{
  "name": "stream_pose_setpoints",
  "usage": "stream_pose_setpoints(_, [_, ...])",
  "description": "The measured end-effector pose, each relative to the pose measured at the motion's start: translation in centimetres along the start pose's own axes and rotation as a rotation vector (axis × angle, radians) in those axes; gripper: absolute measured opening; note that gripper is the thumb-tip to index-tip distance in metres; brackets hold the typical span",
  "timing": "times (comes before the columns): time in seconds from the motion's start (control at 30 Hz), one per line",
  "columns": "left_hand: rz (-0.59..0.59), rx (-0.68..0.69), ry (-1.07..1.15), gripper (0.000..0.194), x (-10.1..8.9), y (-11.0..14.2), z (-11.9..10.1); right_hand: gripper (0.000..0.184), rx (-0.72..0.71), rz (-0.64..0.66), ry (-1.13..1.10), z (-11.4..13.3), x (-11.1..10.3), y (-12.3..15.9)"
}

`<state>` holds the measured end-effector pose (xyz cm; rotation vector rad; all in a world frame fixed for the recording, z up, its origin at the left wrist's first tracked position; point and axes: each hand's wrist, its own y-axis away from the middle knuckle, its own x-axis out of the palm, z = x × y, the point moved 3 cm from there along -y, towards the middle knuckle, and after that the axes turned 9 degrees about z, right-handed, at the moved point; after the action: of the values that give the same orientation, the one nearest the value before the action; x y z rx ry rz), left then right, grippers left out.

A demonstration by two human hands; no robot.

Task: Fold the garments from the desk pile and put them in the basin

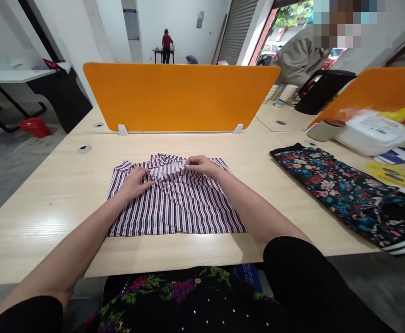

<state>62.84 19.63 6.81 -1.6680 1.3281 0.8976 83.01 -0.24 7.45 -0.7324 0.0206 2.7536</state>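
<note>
A striped maroon-and-white shirt (174, 203) lies spread on the light wooden table (50, 194) in front of me. My left hand (135, 182) rests on its upper left part, fingers pressed together on a fold of cloth near the collar. My right hand (202, 165) pinches the fabric at the collar edge, just right of the left hand. The cloth between the two hands is bunched into folds.
An orange divider panel (178, 95) stands along the table's far edge. A dark floral garment (344, 194) lies at the right, with a tape roll (322, 129), a white package (372, 132) and papers beyond it. One person stands at the back right, another far off.
</note>
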Motion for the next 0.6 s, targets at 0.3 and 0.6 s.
stream_pose_setpoints(0.3, [0.362,0.034,-0.036,0.036,1.7,-6.8,-4.7,0.021,-0.108,-0.162,-0.134,1.7,-1.0,0.4])
stream_pose_setpoints(0.6, [0.343,-0.198,-0.168,0.033,-5.4,-7.6,4.1,0.029,0.093,-0.268,-0.206,-2.8,-5.8,1.4])
